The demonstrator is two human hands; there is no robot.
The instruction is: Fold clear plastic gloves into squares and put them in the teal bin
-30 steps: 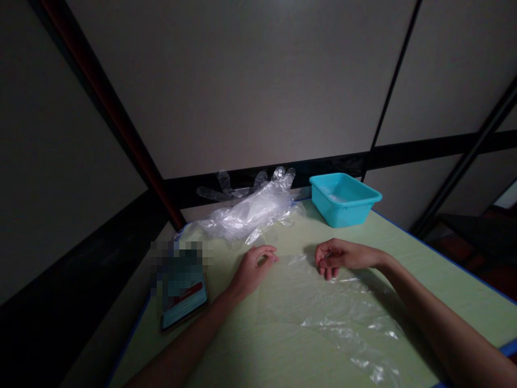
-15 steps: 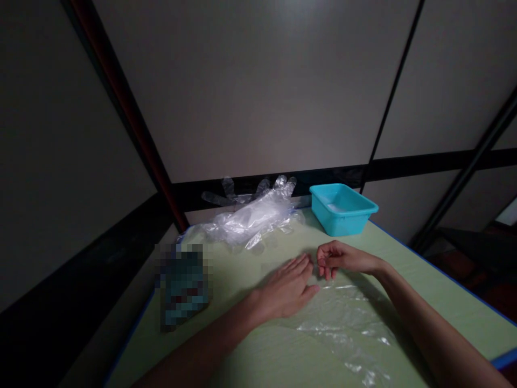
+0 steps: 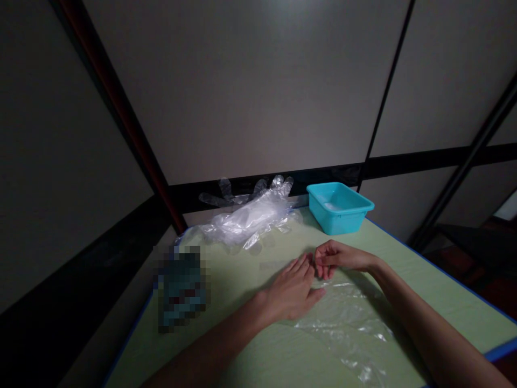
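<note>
Green worktop (image 3: 230, 269), grey panel wall (image 3: 258, 97) behind, light dim. Clear film (image 3: 335, 325) lies spread on it, partly under the L grip (image 3: 294, 291) and running nearer from both grips; thin & see-through, so outline's hard to tell.

Main change: a sec ago L grip was well left of R grip (image 3: 333, 260), fingers half curled – since then it's come across & is palm-down at the film, fingers straight, thumb apart, nothing visibly held. R grip's hardly moved: narrow, fingers curled in w/ thumb near forefinger – can't tell if film's pinched there. Fingertips of both just beside each other. Last half-sec, next to no change. My read: both hands now prob. work one spot at the film's far end.

Further out: clear gloves (image 3: 250, 221) heaped beyond L grip; blue basin (image 3: 343, 222) beyond R grip, something pale inside; pixelated item (image 3: 181, 291) well left of L grip, ID unclear.
</note>
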